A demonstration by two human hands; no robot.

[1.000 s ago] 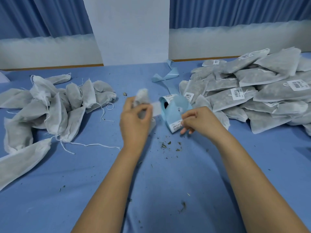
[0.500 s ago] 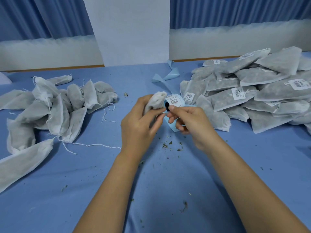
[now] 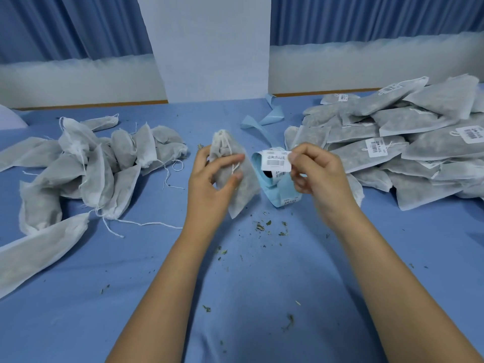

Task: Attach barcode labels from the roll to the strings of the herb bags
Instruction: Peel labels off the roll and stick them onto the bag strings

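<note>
My left hand point(image 3: 209, 184) grips a grey-white herb bag point(image 3: 235, 176) upright above the blue table, its white drawstring point(image 3: 229, 150) running down the front between thumb and fingers. My right hand point(image 3: 317, 174) pinches a white barcode label point(image 3: 276, 160) by its right edge, held just right of the bag. Below the label stands the label roll point(image 3: 280, 189) on its pale blue backing, close to both hands.
A pile of unlabelled herb bags point(image 3: 86, 174) with loose strings lies at the left. A larger heap of labelled bags point(image 3: 398, 142) fills the right. Used blue backing strip point(image 3: 264, 119) curls behind the roll. Herb crumbs point(image 3: 267, 226) dot the blue cloth.
My right hand has peeled a label off the roll and lifted it to the right. My left hand has turned the bag upright so its string faces me.
</note>
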